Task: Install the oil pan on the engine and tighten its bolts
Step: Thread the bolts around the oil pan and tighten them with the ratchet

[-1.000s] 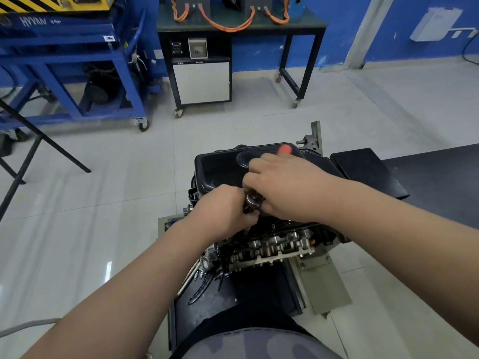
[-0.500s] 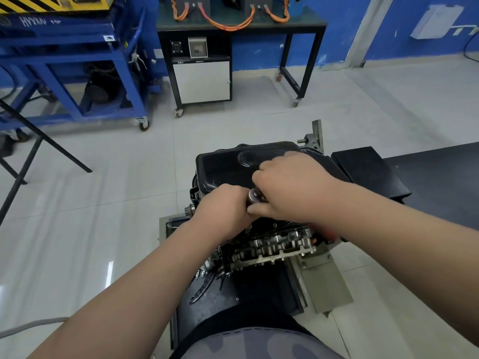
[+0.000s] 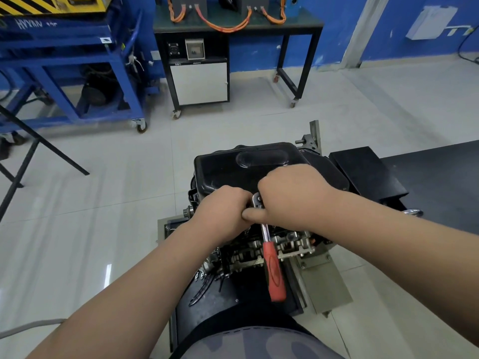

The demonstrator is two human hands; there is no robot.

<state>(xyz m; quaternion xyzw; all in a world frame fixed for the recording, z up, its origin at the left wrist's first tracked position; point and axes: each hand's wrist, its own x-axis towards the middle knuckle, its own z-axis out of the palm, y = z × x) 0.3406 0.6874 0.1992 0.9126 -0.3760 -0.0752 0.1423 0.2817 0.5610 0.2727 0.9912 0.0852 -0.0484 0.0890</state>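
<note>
The black oil pan [image 3: 233,167] sits on top of the upturned engine [image 3: 280,247] on its stand. A ratchet wrench [image 3: 270,263] with a red handle stands at the pan's near edge, its chrome head between my hands and its handle pointing toward me. My left hand [image 3: 223,213] is curled at the ratchet head's left side. My right hand [image 3: 290,200] grips the head from the right, thumb pressed under it. The bolt and socket are hidden by my fingers.
A black table [image 3: 440,182] with a black block [image 3: 368,172] lies at the right. A blue wheeled frame [image 3: 72,81] and a black workbench [image 3: 233,47] with orange cables stand at the back. A black folding stand [image 3: 26,151] is at the left.
The ratchet's red handle has swung from the far side of the pan round to point toward me. Both hands have stayed at the ratchet head.
</note>
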